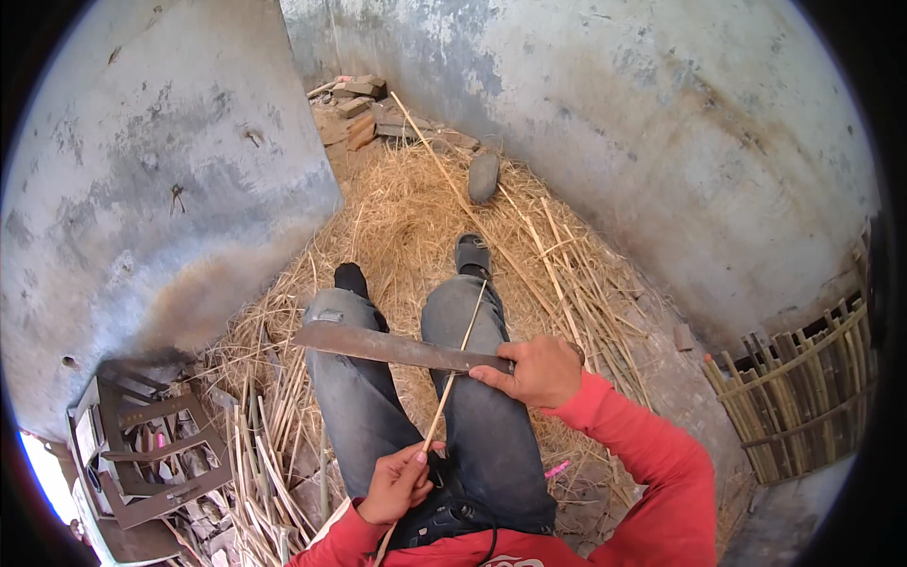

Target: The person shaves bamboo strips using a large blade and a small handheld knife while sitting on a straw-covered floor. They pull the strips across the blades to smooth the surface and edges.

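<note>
While the left hand pinches a thin, tan bamboo strip pointing to one o'clock, the right hand curls round a long, brown metal knife pointing to nine o'clock over faded blue jeans.

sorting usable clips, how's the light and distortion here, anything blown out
Head view: soft, fairly even light; bright patch at lower left blown out; fisheye bending toward the rim, corners black; large blade and right hand look reasonably sharp.
</note>
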Demonstrator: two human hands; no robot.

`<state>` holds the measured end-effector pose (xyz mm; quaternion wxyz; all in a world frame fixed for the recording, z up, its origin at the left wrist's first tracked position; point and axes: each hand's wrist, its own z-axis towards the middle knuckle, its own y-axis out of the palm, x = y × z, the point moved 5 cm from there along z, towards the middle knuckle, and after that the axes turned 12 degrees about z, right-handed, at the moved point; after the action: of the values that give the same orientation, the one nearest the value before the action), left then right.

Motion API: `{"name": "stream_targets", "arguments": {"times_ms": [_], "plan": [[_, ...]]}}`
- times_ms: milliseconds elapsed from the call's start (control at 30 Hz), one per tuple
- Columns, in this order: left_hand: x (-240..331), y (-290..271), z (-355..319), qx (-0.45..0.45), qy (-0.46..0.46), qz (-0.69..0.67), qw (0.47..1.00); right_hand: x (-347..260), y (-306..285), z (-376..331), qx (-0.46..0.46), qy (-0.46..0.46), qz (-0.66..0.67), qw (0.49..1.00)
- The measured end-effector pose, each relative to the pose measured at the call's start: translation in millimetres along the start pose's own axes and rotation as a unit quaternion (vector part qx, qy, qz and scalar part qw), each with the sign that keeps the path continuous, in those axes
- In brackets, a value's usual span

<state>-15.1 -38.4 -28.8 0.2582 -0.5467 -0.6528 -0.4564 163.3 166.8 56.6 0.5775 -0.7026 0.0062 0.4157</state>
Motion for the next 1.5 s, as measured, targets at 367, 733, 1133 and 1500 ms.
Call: {"name": "stream_targets", "arguments": {"times_ms": [367, 733, 1133, 1500], "plan": [[-70, -17, -87, -0.002, -0.054, 0.02, 0.998, 197, -127, 61, 0.332, 0.235, 0.038, 0.913], [-4, 1, 5, -0.076, -0.06, -0.075, 0.992, 50, -72, -14, 0.144, 0.048, 0.166, 0.974], [-20, 9, -2, -0.03, 0.0, 0.015, 0.999, 28, -5, 0, -0.012, 0.014, 0.046, 0.999], [-35, 2, -73, 0.039, -0.03, 0.031, 0.998, 237, -132, 52, 0.355, 0.221, 0.077, 0.905]]}}
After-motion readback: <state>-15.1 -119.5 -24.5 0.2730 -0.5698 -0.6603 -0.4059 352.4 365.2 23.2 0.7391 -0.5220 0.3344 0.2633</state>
